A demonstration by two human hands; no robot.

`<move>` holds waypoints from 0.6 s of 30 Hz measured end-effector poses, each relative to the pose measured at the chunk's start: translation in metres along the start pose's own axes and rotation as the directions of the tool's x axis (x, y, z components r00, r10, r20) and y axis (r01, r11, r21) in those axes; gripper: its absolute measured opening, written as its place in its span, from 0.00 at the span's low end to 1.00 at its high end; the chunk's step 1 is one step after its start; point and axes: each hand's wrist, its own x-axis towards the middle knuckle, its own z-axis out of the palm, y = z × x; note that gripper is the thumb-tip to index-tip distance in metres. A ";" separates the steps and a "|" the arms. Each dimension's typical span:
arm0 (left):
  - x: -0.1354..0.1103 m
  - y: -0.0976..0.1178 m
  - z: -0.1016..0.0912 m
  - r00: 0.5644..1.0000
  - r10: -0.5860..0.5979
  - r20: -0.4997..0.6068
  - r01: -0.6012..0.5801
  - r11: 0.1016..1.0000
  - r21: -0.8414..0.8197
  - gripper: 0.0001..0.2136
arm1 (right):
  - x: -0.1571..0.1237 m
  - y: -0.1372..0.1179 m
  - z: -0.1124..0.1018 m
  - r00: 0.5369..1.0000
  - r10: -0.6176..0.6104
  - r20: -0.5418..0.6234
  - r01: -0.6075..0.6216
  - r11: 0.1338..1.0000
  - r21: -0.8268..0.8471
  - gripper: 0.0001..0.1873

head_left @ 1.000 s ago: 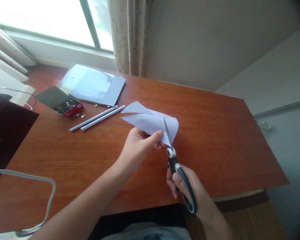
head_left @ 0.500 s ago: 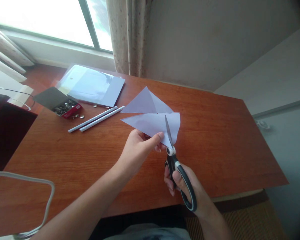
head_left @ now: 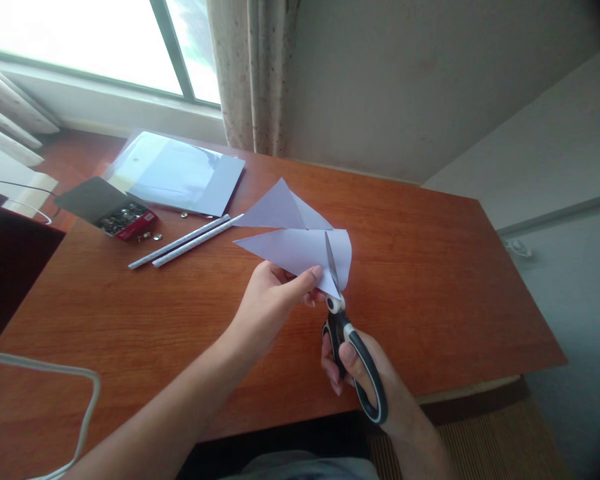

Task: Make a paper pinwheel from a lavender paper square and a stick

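**Cutting Step in Hand**

We carry the scissors (head_left: 337,325) in the right grip (head_left: 386,367), which is wrapped around the handles. The visible blade (head_left: 331,259) lies over the white paper (head_left: 290,247), near its curled right end (the second blade is hidden, presumably beneath). Just beyond, the left grip (head_left: 266,303) is narrow, pinching the paper's near edge with the thumb on top, just beside the blade. The paper appears raised above the desk (head_left: 430,280); at its left, two pointed flaps stand apart.

We judge the step in hand to be a cut across the paper. The next move calls for bringing the blades together, with the left grip steady and its thumb clear of the cutting line.

Farther off, we find two thin rods (head_left: 199,240) side by side, loose tacks (head_left: 159,237), an open box (head_left: 137,227) of tacks and a clear folder (head_left: 180,173).
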 end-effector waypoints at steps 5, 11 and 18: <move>0.000 0.001 0.000 1.000 0.016 -0.014 -0.016 1.000 0.002 0.10 | -0.001 0.001 0.001 1.000 0.013 -0.002 -0.013 1.000 -0.003 0.30; -0.002 0.003 0.001 0.999 0.012 -0.035 -0.011 0.999 0.035 0.12 | -0.002 -0.001 0.002 0.998 0.051 0.036 -0.053 0.997 0.050 0.32; -0.002 0.003 0.002 0.999 0.023 -0.027 -0.021 0.997 0.070 0.10 | -0.001 -0.002 0.003 1.000 0.006 0.016 -0.007 0.999 0.045 0.31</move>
